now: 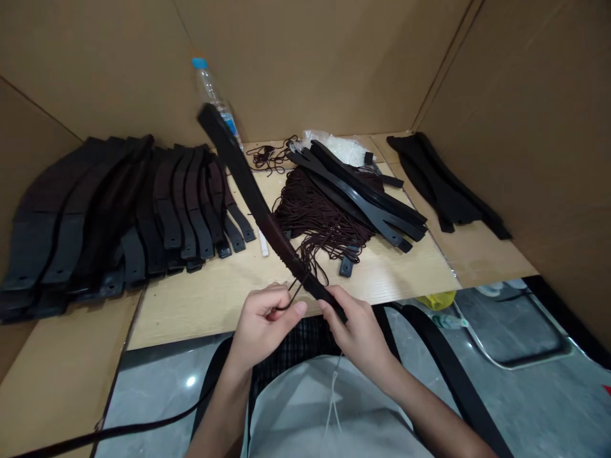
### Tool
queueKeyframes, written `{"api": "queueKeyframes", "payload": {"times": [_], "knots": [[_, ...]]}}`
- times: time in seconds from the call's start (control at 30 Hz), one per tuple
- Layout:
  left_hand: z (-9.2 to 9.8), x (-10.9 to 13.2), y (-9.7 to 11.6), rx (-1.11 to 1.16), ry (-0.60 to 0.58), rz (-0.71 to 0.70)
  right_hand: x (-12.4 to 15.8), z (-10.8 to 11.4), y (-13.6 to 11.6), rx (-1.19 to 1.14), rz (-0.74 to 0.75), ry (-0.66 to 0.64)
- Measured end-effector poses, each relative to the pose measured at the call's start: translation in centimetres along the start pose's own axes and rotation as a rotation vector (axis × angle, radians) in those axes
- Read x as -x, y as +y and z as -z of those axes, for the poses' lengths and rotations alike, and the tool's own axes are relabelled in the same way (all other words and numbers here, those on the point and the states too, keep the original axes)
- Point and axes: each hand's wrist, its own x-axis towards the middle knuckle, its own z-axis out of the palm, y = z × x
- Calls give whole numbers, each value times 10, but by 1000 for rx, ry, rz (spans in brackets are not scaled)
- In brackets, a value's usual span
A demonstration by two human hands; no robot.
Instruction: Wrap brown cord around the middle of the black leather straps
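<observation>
A curved black strip [243, 181], its middle wound with dark brown cord, slants up and to the left from my right hand [356, 327]. That hand is closed around the strip's lower end. My left hand [267, 324] is a little to the left, its fingers pinching the dark cord [296, 291], which runs up to the strip at the end of the winding. Loose loops of cord hang about that spot. Behind the strip lies a big heap of brown cord [305, 207] on the table.
Many wrapped black strips [95, 210] are stacked at left. Bare black strips [363, 197] lie over the cord heap, and more strips [446, 181] rest at right. A clear bottle [207, 83] and a plastic bag [337, 147] stand near the back cardboard wall [310, 63].
</observation>
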Motion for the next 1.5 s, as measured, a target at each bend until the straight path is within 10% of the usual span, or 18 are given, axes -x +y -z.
{"api": "queueKeyframes", "payload": {"times": [0.23,0.7,1.2,1.5], "knots": [[-10,0,8,23,-197,266,-15,20,4,801,218,314],[-6,-1,3,254,-486,205,-27,31,-7,748,-95,33],[-36,19,26,358,-145,245,-43,20,8,1061,-142,-82],[-20,14,15,301,28,239,-49,33,4,603,-191,-38]]}}
